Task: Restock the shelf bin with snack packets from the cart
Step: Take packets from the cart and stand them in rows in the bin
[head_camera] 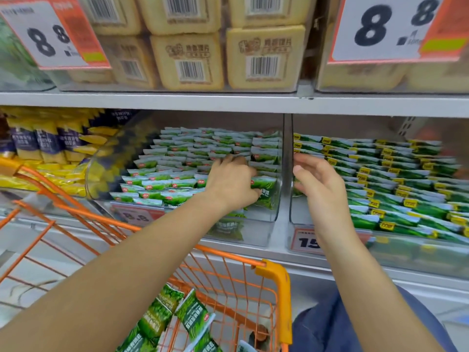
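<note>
In the clear shelf bin, left hand pinches a green packet; right hand hovers beside, fingers loose.

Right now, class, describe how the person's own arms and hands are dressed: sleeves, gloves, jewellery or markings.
Both forearms are bare up to the picture's edge, with no sleeve in view. The left hand and right hand wear no gloves; no rings, watch or markings show. Blue fabric, apparently the person's clothing, lies below the right forearm.

green snack packets filling clear bin
</note>
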Tool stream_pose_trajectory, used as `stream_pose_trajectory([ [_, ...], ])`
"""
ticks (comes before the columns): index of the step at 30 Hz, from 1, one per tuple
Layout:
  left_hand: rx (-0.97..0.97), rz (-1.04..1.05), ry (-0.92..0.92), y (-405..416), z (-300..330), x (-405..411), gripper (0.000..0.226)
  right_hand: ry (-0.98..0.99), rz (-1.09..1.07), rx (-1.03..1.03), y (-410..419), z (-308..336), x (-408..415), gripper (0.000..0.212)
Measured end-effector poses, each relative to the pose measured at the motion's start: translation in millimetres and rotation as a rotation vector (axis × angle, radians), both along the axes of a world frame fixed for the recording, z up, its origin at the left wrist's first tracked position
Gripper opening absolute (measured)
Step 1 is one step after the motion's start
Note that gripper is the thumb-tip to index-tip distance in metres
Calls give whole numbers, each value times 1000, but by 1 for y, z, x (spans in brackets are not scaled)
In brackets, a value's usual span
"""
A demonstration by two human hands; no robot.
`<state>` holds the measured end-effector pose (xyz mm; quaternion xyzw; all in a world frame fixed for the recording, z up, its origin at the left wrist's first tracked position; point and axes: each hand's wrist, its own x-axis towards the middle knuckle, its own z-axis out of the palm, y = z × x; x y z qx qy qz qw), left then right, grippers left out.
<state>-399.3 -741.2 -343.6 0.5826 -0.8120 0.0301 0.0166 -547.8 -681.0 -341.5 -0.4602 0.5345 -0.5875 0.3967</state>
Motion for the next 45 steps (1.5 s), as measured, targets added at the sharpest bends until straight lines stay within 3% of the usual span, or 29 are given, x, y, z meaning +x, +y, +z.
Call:
stream_pose_trajectory([
  [4, -45, -32, -120, -2, -4, -3, 44, 117, -15, -46, 4, -2, 0, 22],
  [9, 23, -41, -255, 0, -1, -8, 47, 509, -125, -186, 13, -11, 9, 35],
  [12, -94, -43, 60, 15, 12, 10, 40, 676, -120, -406, 25, -10, 17, 32],
  [15, -259, -87, 434, 58, 27, 54, 32, 717, 55, -597, 49, -6, 35, 24],
  [18, -136, -28, 702, 120, 28, 108, 24, 815, 366, -619, 77, 0, 67, 25],
  [20, 6, 37, 759, 154, 17, 141, 21, 1078, 683, -561, 87, -1, 93, 25],
  [22, 175, 85, 605, 172, 5, 167, 25, 1391, 1007, -309, 87, -14, 120, 29],
  [24, 323, 43, 320, 177, -6, 182, 35, 1670, 1210, -150, 84, -36, 141, 30],
  [26, 396, 34, 149, 179, -16, 187, 32, 1934, 1308, -157, 82, -56, 158, 26],
  [29, 461, 28, 61, 179, -32, 186, 31, 2229, 1459, -274, 86, -83, 176, 26],
  [36, 675, 81, -90, 178, -50, 201, 35, 2320, 1493, -315, 80, -121, 187, 40],
  [40, 633, 83, 51, 176, -44, 195, 40, 2425, 1536, -333, 76, -134, 181, 47],
  [45, 624, 92, 48, 175, -42, 198, 41, 2294, 1471, -433, 69, -123, 183, 41],
])
